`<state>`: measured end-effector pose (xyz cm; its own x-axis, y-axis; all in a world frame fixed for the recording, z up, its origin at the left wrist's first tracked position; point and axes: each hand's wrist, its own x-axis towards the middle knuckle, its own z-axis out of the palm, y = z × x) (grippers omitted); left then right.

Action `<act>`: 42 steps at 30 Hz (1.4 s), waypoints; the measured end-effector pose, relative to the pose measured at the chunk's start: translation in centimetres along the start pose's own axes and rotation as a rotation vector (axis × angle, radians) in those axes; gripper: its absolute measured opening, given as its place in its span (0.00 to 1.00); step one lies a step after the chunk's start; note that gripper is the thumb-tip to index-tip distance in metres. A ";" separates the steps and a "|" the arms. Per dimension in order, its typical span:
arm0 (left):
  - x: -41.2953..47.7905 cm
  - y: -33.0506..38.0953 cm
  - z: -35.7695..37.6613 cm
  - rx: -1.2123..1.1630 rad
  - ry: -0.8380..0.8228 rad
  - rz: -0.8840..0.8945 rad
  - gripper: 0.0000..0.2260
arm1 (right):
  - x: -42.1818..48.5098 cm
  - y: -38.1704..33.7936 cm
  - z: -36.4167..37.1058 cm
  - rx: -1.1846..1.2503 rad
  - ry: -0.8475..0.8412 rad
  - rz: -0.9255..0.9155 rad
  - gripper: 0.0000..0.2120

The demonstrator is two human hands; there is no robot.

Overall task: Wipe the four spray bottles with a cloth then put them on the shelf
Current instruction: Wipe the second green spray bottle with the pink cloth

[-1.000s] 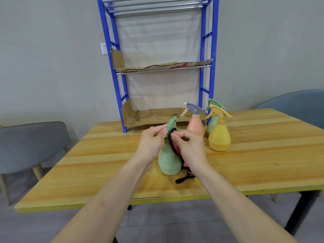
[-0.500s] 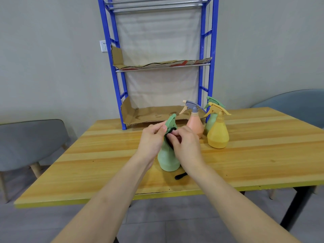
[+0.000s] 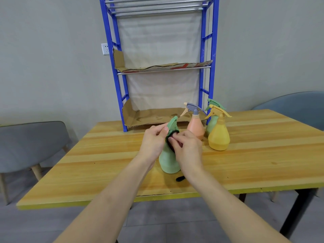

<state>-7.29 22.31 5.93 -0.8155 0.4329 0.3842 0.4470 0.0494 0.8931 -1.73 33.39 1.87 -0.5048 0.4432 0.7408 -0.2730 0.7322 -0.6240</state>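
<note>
Inspector: Left hand (image 3: pixel 154 142) pinches the trigger head of the green spray bottle (image 3: pixel 168 162), thumb and forefinger closed on its top. Right hand (image 3: pixel 188 148) has its fingers curled over a dark cloth (image 3: pixel 168 141), pressing it against the bottle's neck.

Recorder: Position of that bottle?

Inspector: Upright on the table (image 3: pixel 105 172), near the middle, between the two hands. Its base rests on the wood. A black end of the cloth lies on the table just near of the base, to the right.

Recorder: How much of the cloth shows?

Inspector: Only a dark edge at the neck and that loose end. The remainder is hidden under the right hand.

Recorder: Other bottles?

Inspector: Three, grouped farther back and to the right, all upright on the table. Peach bottle (image 3: pixel 195 128) with a grey-blue trigger stands leftmost. Yellow bottle (image 3: pixel 219 137) stands nearest of the three. Second green bottle (image 3: pixel 211 124) is partly hidden behind the yellow one.

Recorder: Shelf?

Inspector: Blue-framed shelf (image 3: pixel 205 50) stands on the far part of the table against the wall. Cardboard (image 3: pixel 154 116) lines its lowest tier, and another sheet lines the tier above. No bottle stands on any tier.
</note>
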 end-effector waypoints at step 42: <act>0.3 3.0 -1.2 0.523 0.118 0.015 0.08 | 1.5 0.6 -4.7 0.333 0.179 0.298 0.08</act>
<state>-6.67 21.51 8.97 -0.8297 0.3347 0.4468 0.5582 0.4984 0.6633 1.16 36.92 3.77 -0.4596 0.7122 0.5306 -0.4003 0.3671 -0.8396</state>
